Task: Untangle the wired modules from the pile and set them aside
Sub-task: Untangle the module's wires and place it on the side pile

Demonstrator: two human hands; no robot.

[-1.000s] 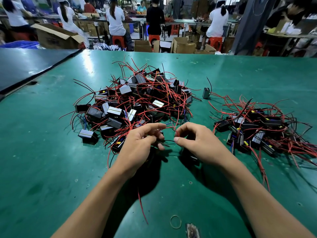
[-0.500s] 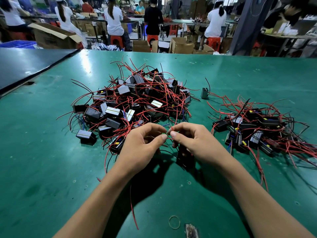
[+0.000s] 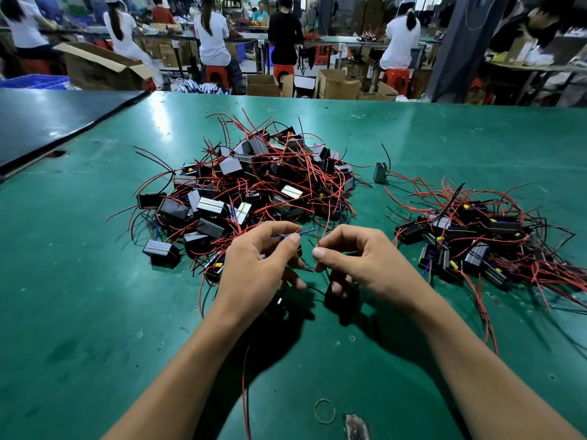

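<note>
Nearest the viewer, well short of the pile, a rubber band lies on the green table. At the pile's near edge the left hand pinches a blue wire between thumb and forefinger, and the right hand pinches a red wire likewise. A dark module under the right hand is mostly hidden by fingers and shadow; which wire joins it cannot be told. The pile is black boxy modules, some silver-faced, snarled in red leads. Right of the pile lies a smaller heap, with a lone module between them. Beyond the pile sit workers and cardboard boxes.
</note>
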